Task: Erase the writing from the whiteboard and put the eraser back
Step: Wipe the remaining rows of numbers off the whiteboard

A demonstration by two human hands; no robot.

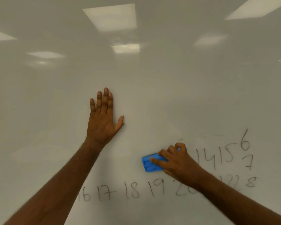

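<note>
Erasing is partly done: right hand (177, 161) grips eraser (150, 163) flat on whiteboard (152, 86), left hand (102, 117) rests open on clean upper area, while numbers (131, 190) below and right remain; eraser return is pending.

**Layout at the board**

Left hand (102, 120) flat on the whiteboard (152, 75), up and left of the right hand (177, 161). Right hand presses the eraser (150, 163) to the board; eraser sticks out on its left. Numbers (221, 156) sit just right of that hand. Bottom row of numbers (120, 191) runs below both hands, partly behind the right forearm.
</note>
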